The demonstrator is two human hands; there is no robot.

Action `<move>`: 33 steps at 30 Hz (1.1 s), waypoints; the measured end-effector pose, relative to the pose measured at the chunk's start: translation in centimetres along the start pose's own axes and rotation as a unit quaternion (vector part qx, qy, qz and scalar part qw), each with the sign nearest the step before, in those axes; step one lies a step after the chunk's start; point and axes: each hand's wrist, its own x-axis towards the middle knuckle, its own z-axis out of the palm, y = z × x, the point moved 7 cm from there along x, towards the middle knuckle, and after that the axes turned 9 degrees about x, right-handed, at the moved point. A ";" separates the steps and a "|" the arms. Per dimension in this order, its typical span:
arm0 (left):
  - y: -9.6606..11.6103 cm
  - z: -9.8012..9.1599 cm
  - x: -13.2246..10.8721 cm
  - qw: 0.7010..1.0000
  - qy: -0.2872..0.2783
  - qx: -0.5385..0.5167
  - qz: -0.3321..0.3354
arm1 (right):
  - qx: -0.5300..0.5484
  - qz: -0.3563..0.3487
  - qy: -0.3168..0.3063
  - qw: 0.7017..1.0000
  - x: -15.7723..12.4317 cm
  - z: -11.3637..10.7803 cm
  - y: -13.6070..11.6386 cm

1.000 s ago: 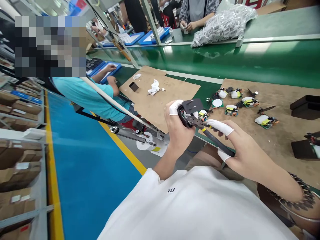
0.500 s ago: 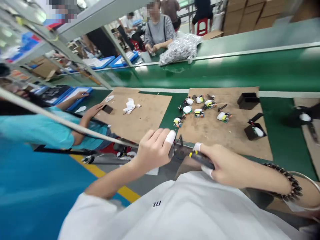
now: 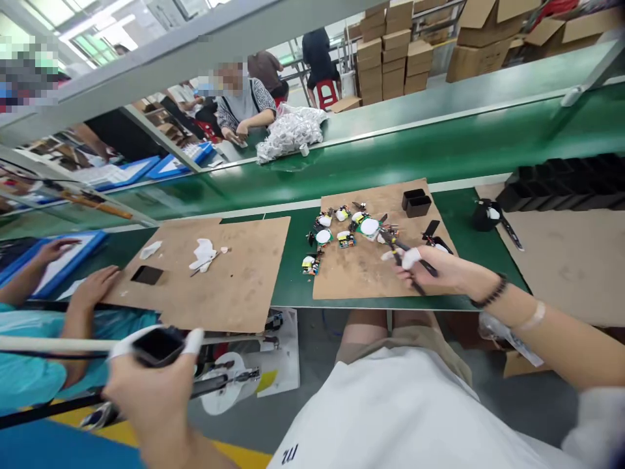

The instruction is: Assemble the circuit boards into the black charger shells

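Observation:
My left hand [image 3: 151,384], with white finger cots on its fingertips, is closed around a black box-shaped casing [image 3: 159,346] at the lower left, off the table. My right hand [image 3: 430,270] grips a pair of pliers [image 3: 407,260] with dark handles and yellow marks. The jaws reach a small circuit board [image 3: 370,227] with a white round part, over the cardboard sheet [image 3: 371,277]; I cannot tell whether they pinch it. Several similar boards [image 3: 346,240] with white and yellow parts lie just left of it.
Black casings [image 3: 416,203] stand at the sheet's back right, with many more in rows [image 3: 561,185] farther right. A co-worker's hands [image 3: 95,286] rest at the left cardboard [image 3: 244,280]. A metal frame rail [image 3: 195,58] crosses overhead. A plastic-wrapped heap [image 3: 293,133] lies across the bench.
My hands have moved apart from in front of my body. The left went down and left with the black casing; the right went forward with the pliers to the boards. The view has turned right.

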 end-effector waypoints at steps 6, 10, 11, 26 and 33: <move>-0.3 10.1 -4.5 0.978 -0.177 -0.097 -0.044 | 0.009 0.113 -0.083 0.990 -0.2 1.3 5.2; 3.0 15.8 -8.4 0.935 -0.299 -0.191 -0.012 | -0.424 -0.038 0.061 0.903 0.1 0.7 3.9; 3.9 16.6 -9.1 0.928 -0.312 -0.202 -0.004 | -0.522 -0.082 0.109 0.842 0.6 1.0 2.9; 10.2 20.7 -10.6 0.898 -0.352 -0.214 0.157 | -0.705 -0.121 0.277 0.641 10.2 0.7 -6.5; 15.2 22.7 -8.0 0.865 -0.332 -0.102 0.362 | -0.692 -0.187 0.247 0.652 7.6 0.6 -7.8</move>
